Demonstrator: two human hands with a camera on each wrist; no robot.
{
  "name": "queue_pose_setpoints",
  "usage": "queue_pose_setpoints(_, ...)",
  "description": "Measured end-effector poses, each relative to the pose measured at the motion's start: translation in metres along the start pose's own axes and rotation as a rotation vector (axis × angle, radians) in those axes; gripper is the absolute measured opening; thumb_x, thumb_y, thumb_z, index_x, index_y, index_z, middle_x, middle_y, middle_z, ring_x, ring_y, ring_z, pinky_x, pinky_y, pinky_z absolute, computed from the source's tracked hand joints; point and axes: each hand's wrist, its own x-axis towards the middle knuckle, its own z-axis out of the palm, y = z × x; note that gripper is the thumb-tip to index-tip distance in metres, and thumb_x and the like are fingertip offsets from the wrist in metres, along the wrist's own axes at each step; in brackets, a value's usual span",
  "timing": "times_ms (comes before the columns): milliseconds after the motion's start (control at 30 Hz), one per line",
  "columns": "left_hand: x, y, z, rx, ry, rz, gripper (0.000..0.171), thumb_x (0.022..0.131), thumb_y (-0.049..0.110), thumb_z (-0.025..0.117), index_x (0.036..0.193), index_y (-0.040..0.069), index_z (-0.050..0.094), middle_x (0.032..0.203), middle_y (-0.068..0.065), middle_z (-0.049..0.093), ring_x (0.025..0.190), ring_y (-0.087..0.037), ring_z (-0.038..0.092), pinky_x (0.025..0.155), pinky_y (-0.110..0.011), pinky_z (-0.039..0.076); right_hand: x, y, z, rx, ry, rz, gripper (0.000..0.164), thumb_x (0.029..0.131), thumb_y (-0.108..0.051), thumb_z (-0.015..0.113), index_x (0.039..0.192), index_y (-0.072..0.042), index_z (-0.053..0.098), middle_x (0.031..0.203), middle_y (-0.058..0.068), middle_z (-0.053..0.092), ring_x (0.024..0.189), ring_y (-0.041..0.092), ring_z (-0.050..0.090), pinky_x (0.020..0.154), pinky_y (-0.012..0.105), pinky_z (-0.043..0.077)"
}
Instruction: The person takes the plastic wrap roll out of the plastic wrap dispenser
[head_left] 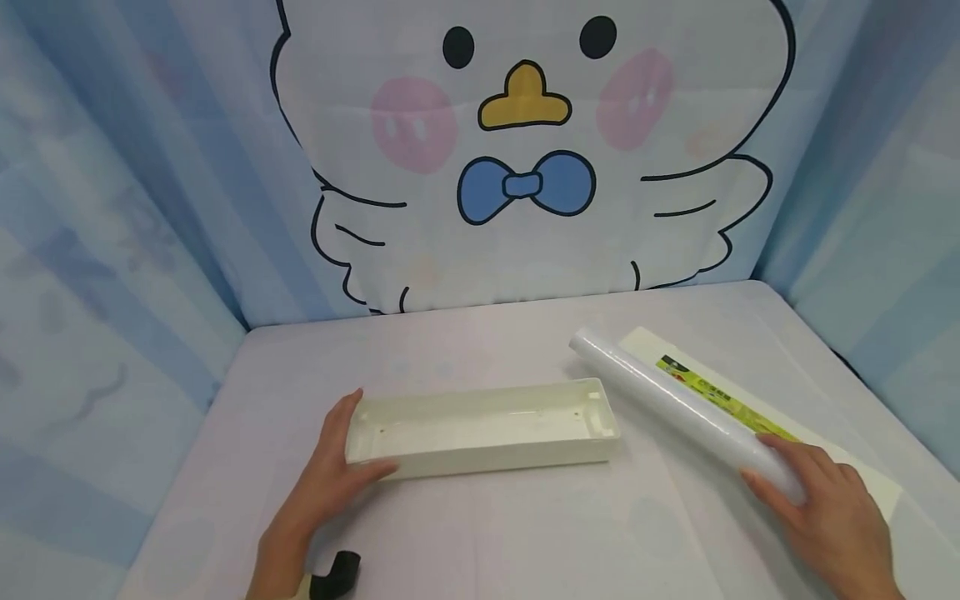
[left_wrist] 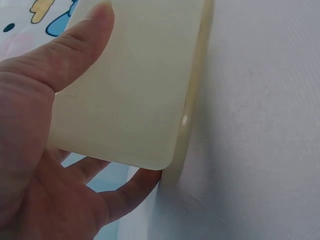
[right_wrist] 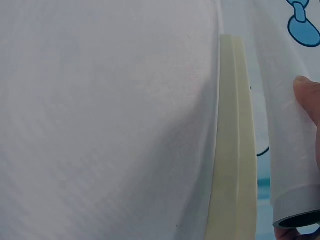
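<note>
A long, shallow cream box [head_left: 510, 458] lies open at the top, its inside facing up with nothing in it. My left hand [head_left: 333, 475] grips its left end, thumb along the near side and fingers round the far corner. From the left wrist view, the box's smooth outer face [left_wrist: 130, 90] fills the gap between thumb and fingers. My right hand [head_left: 832, 508] holds the near end of a roll of clear plastic wrap [head_left: 675, 400], which slants away to the far left. The roll's hollow tube end [right_wrist: 300, 217] shows in the right wrist view, with my thumb [right_wrist: 307, 97] along its side.
A long cream panel [head_left: 645, 342] with a yellow-green label [head_left: 720, 396] lies beside and partly behind the roll. A pale cloth covers the table [head_left: 525, 542]. Curtains with a cartoon print [head_left: 525, 258] stand at the back and both sides. A black strap piece [head_left: 341, 575] is at my left wrist.
</note>
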Motion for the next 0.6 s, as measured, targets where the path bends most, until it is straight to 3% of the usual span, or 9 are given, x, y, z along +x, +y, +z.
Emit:
queue_pose_setpoints(200, -0.0018, -0.0035, -0.0062, 0.014, 0.01, 0.032, 0.109, 0.081, 0.032, 0.087, 0.16, 0.008, 0.015, 0.163, -0.022, 0.011, 0.147, -0.042, 0.016, 0.113, -0.066, 0.018, -0.0006, -0.0042, 0.0016, 0.003, -0.012, -0.001, 0.057, 0.076, -0.018, 0.087, 0.124, -0.005, 0.06, 0.113, 0.025, 0.059, 0.087, 0.046, 0.049, 0.069, 0.058, 0.039)
queue_pose_setpoints(333, 0.0006, -0.0055, -0.0058, 0.004, 0.006, 0.051, 0.109, 0.081, 0.03, 0.087, 0.16, 0.007, 0.015, 0.163, -0.022, 0.011, 0.148, -0.042, 0.015, 0.113, -0.065, 0.018, -0.0016, -0.006, 0.0006, -0.028, -0.069, 0.056, 0.057, 0.078, -0.018, 0.086, 0.125, -0.003, 0.058, 0.117, 0.029, 0.056, 0.088, 0.047, 0.047, 0.071, 0.059, 0.041)
queue_pose_setpoints(600, 0.0038, -0.0058, -0.0017, -0.001, -0.006, 0.021, 0.111, 0.081, 0.03, 0.088, 0.161, 0.009, 0.014, 0.164, -0.021, 0.011, 0.148, -0.041, 0.017, 0.114, -0.064, 0.018, -0.006, 0.0006, -0.0002, -0.052, -0.135, 0.091, 0.058, 0.081, -0.025, 0.084, 0.126, -0.001, 0.056, 0.119, 0.032, 0.054, 0.089, 0.047, 0.047, 0.073, 0.061, 0.041)
